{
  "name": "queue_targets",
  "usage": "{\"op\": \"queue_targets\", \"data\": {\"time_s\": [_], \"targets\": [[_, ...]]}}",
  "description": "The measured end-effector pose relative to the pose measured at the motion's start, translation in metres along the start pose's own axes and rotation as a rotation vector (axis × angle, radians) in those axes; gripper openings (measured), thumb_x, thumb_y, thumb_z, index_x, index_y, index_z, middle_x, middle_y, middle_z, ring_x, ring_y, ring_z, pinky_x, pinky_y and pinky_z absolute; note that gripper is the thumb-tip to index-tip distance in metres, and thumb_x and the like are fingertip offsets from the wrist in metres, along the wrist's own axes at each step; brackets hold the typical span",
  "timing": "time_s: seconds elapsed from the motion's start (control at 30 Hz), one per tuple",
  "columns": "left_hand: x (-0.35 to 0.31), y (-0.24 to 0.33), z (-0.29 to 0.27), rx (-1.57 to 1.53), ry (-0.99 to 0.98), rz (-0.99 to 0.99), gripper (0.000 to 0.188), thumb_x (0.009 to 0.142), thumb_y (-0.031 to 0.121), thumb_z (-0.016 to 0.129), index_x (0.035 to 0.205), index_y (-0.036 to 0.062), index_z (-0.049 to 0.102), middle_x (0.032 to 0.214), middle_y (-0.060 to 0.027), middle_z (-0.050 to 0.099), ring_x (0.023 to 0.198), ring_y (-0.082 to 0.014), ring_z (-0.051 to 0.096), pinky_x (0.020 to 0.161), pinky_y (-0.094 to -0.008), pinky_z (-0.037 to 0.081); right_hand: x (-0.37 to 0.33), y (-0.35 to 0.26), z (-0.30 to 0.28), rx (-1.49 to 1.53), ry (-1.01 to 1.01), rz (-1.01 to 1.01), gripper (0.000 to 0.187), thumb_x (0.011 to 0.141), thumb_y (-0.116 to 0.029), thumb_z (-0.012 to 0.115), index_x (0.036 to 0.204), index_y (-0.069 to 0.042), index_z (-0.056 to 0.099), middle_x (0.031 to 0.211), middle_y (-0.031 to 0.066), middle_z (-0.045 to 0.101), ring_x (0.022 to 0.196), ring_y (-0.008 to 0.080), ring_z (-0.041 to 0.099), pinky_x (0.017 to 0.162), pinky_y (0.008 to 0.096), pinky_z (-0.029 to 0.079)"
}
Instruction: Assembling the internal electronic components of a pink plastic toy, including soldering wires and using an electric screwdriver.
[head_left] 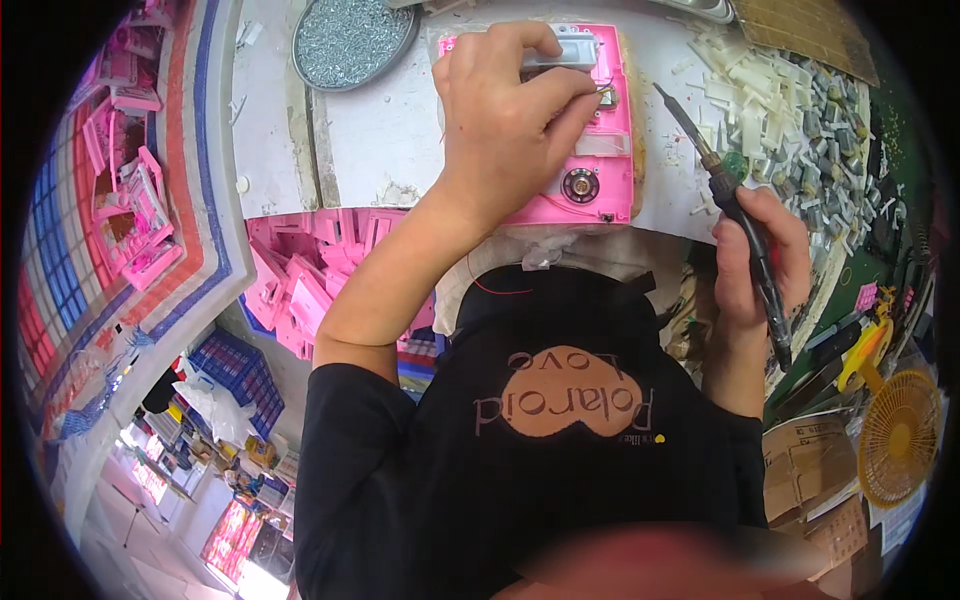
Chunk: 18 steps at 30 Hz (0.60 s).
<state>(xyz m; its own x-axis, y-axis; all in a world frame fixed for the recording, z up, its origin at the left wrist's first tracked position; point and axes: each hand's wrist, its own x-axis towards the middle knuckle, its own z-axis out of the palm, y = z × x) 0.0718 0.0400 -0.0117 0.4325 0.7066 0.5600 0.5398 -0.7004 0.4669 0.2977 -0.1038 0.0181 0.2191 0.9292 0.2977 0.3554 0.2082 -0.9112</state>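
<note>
A pink plastic housing (618, 178) lies on the table in front of me, with a round speaker (580, 185) and a thin red wire at its near end. My left hand (510, 115) rests over the housing's left side and hides much of it. Its thumb and index finger pinch together beside a small metal component (607, 97); what they hold is too small to make out. A grey plastic part (575, 52) sits under the fingers at the far end. My right hand (765, 255) grips a black soldering iron (735, 200), its tip raised right of the housing.
A round dish of small screws (355, 40) stands at the far left. White plastic pieces (755, 85) and grey metal parts (835, 150) are heaped at the right. Pink housings (300, 290) fill a space below the table's left edge. A yellow fan (900, 435) stands at the lower right.
</note>
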Motion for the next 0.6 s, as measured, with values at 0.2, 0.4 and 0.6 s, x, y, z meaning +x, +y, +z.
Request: {"op": "queue_targets", "data": {"time_s": [0.2,0.4,0.6], "targets": [[0.0006,0.0006,-0.0015,0.005,-0.002,0.001,0.012,0.073,0.021,0.083,0.084,0.0189,0.078,0.106,-0.0002,0.061,0.097,-0.0240,0.053,0.084,-0.0423,0.035,-0.0042,0.0034,0.0006,0.026,0.014,0.048,0.035,0.085,0.001,0.076,0.119,0.005,0.067,0.102,0.0139,0.069,0.082,0.0132,0.062,0.074,0.0243,0.049],[0.0009,0.0007,-0.0014,0.008,-0.029,-0.011,0.013,0.074,0.021,0.083,0.086,0.0194,0.079,0.106,0.0000,0.061,0.097,-0.0234,0.054,0.085,-0.0423,0.035,-0.0049,0.0058,0.0001,0.054,0.004,0.041,0.035,0.085,0.001,0.076,0.118,0.005,0.067,0.100,0.0140,0.069,0.080,0.0133,0.062,0.073,0.0240,0.049],[0.0036,0.0019,-0.0061,0.041,-0.043,0.016,0.016,0.075,0.019,0.085,0.091,0.0188,0.080,0.103,0.0004,0.058,0.085,-0.0197,0.050,0.081,-0.0361,0.036,-0.0015,0.0066,0.0015,0.086,-0.021,0.000,0.034,0.085,0.001,0.076,0.117,0.006,0.066,0.095,0.0149,0.069,0.077,0.0143,0.062,0.070,0.0246,0.049]]}}
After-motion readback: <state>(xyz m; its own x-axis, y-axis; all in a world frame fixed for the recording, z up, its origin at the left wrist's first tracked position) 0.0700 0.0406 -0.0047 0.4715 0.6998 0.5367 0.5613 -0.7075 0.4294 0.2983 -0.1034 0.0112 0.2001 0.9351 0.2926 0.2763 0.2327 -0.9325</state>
